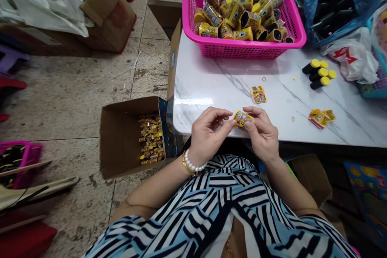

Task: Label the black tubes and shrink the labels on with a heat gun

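Near edge of bench: I see the yellow packet pinched between both hands, left hand on its left end, right hand on its right, fingers clamped on it. Sticker stack lies just beyond, apart. Second pile to the right. Capped black tubes and pink basket farther back. Nothing blocks the hands.

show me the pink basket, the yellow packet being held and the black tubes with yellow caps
pink basket (242,51), head view, front mesh wall
yellow packet (242,118), head view, middle of its printed face
black tubes (315,75), head view, black body of the middle tube
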Action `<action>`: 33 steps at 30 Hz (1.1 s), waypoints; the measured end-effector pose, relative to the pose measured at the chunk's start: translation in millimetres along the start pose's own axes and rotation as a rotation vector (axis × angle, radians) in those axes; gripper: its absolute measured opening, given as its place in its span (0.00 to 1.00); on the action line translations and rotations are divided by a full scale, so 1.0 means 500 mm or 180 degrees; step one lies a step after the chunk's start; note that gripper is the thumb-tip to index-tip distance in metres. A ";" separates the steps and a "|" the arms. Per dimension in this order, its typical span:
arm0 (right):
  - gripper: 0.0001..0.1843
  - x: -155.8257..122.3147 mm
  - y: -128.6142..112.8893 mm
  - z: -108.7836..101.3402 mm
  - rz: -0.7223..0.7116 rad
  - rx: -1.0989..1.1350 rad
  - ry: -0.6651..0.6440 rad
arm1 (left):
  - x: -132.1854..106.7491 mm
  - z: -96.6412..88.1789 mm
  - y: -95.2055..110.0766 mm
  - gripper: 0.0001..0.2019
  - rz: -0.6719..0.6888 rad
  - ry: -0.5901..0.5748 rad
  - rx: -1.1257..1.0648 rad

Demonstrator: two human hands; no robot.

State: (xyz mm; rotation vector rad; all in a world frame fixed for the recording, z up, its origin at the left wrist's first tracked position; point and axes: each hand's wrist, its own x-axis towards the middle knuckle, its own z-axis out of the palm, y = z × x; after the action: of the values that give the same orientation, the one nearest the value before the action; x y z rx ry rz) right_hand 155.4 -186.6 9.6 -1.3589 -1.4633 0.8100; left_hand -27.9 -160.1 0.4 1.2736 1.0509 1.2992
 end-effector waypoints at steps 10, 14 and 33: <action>0.08 0.007 0.008 0.004 -0.0356 -0.0238 -0.0072 | 0.005 -0.010 0.023 0.12 -0.0861 -0.0311 -0.0588; 0.10 0.017 0.003 0.005 -0.0575 -0.0462 -0.0031 | 0.006 -0.006 0.011 0.13 -0.0910 -0.0368 -0.0311; 0.15 0.140 0.054 -0.353 -0.0516 -0.3153 0.1644 | 0.107 0.019 0.010 0.17 -0.1911 -0.0641 -0.1159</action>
State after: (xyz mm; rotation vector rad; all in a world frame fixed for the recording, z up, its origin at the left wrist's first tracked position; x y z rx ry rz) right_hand 334.0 -136.6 57.2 -1.9182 -1.5507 -0.4575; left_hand -16.5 -108.4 13.3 0.7151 0.9048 0.8295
